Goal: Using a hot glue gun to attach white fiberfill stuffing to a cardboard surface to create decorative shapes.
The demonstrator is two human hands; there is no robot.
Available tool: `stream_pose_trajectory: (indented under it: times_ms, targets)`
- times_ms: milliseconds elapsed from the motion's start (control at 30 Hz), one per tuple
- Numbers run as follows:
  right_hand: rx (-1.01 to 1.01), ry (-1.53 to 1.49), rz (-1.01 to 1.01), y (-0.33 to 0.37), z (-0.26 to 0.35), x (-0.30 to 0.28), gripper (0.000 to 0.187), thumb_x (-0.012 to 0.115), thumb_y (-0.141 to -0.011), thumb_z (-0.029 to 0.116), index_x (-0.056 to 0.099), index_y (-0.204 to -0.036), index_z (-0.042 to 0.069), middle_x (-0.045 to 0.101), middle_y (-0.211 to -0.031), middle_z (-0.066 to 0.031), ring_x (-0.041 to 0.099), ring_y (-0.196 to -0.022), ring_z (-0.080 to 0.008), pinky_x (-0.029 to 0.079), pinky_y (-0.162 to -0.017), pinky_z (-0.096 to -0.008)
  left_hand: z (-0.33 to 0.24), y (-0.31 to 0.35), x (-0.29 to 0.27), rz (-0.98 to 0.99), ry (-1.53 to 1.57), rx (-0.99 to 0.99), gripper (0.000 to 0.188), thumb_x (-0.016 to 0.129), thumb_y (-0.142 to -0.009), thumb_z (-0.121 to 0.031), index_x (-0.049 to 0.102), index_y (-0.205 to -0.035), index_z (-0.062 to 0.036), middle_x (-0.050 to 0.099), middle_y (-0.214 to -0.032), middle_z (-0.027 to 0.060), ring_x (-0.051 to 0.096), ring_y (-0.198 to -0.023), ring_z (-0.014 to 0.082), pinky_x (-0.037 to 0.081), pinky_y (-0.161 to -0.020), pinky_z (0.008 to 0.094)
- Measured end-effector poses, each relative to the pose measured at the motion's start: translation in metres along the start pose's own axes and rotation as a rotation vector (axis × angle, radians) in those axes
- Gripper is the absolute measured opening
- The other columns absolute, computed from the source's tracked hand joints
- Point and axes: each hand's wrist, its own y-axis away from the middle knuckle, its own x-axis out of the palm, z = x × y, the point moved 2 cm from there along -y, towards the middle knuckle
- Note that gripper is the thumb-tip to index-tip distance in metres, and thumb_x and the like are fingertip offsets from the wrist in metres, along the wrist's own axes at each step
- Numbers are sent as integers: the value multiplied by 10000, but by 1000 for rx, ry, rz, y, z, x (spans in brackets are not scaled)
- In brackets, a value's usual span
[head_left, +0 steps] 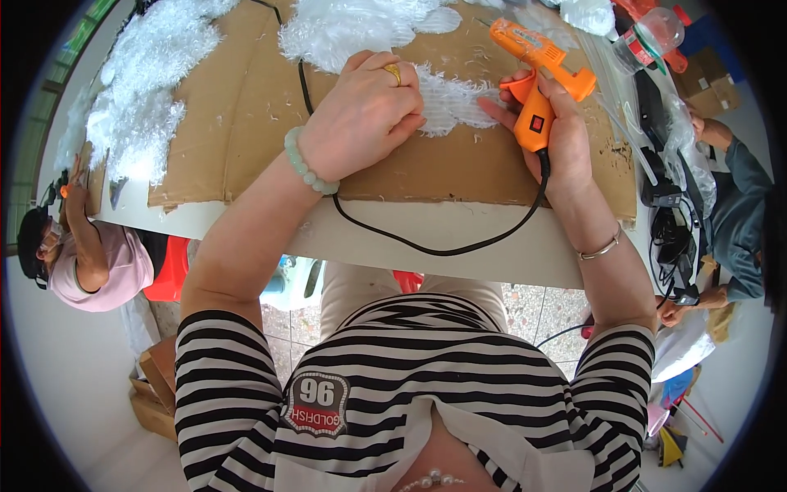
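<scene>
My right hand (567, 135) is wrapped around an orange hot glue gun (537, 105), its nozzle pointing up and to the left. A black cord (459, 250) hangs from the gun's handle and loops across to the left under my left wrist. The fingers of my left hand (366, 113) are curled closed at the left end of a white, translucent fringed piece (453, 100), pinching it against the cardboard (246, 123). Its fingertips are partly hidden. The right end of this piece lies just beside my right fingertips.
White fringed material is heaped at the left (152, 78) and the far middle (352, 29). Clear sticks (611, 70) and a plastic bottle (648, 41) are at the far right. Co-workers sit at the left (102, 266) and right (738, 221). Black cables (674, 242) hang at the right edge.
</scene>
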Motion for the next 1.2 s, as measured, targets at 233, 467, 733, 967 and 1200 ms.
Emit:
stream_pose_trajectory:
  times_ms: [233, 467, 733, 967, 1200]
  targets:
    - [-16, 68, 34, 1, 1, 0, 271, 410, -946, 236, 509, -1037, 1, 553, -921, -92, 539, -841, -161, 470, -905, -449, 5, -2, -4, -98, 13, -53, 125, 709, -665, -120, 608, -707, -60, 578, -798, 41, 542, -838, 256, 401, -827, 371]
    - [-30, 97, 63, 3, 3, -3, 266, 430, -941, 234, 510, -1072, 16, 550, -951, -66, 562, -880, -165, 502, -847, -386, -22, -13, 4, -29, -68, 140, 179, 727, -632, -108, 593, -747, -75, 554, -852, 31, 523, -903, 263, 390, -854, 389]
    - [-3, 146, 100, 5, 1, -3, 263, 443, -929, 227, 510, -1068, 14, 560, -960, -60, 569, -885, -153, 503, -820, -334, -7, -8, 17, 28, 17, 10, 132, 685, -655, -48, 580, -730, -70, 558, -844, 37, 519, -902, 266, 391, -845, 385]
    - [5, 180, 99, 5, 3, -3, 277, 453, -924, 235, 515, -1072, 9, 564, -962, -61, 564, -899, -152, 495, -813, -319, -5, -9, 17, -21, -5, -107, 135, 667, -659, -26, 584, -746, -87, 560, -872, 45, 530, -859, 278, 402, -825, 375]
    - [2, 182, 104, 7, 4, 1, 284, 436, -929, 229, 510, -1093, 10, 562, -963, -66, 561, -903, -155, 487, -832, -322, -10, -8, 13, 3, -72, 79, 239, 632, -626, 29, 637, -815, -116, 558, -878, 39, 537, -884, 265, 405, -832, 379]
